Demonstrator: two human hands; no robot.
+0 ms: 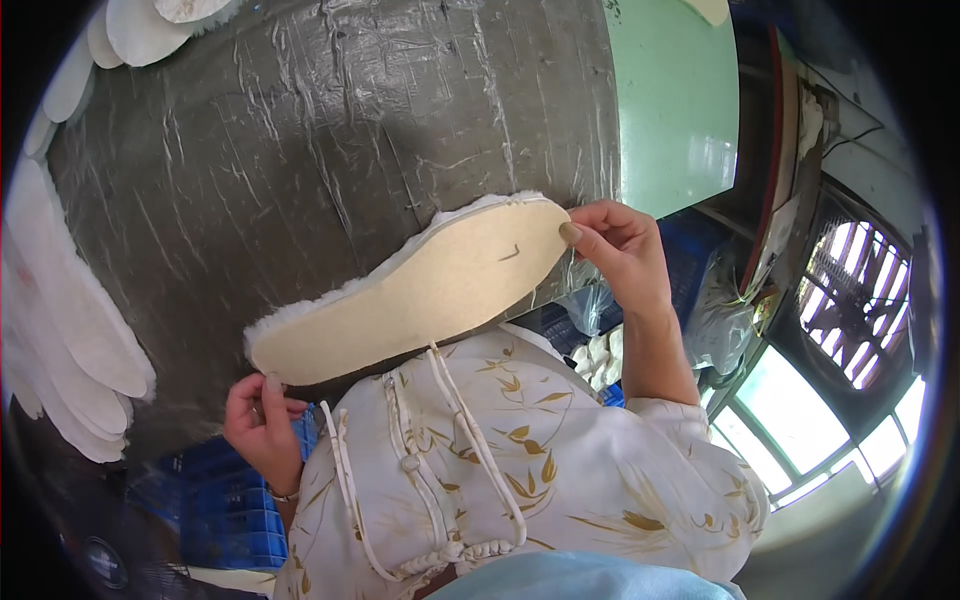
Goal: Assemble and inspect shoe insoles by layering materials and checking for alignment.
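A cream-coloured insole with a white fleecy edge spans the space between my hands, its smooth side up and a small dark mark near the wider end. My right hand pinches that wider end between thumb and fingers. At the narrower end, the fingertips of my left hand close on the insole's lower edge. Beneath it lies the dark, plastic-covered table top. To the left, a fan of white fleecy insoles lies on the table.
More pale insoles line the far left edge. A light green sheet covers the table's right part. Blue crates stand below at left, and white pieces sit in another at right. A clear plastic bag hangs near the right side.
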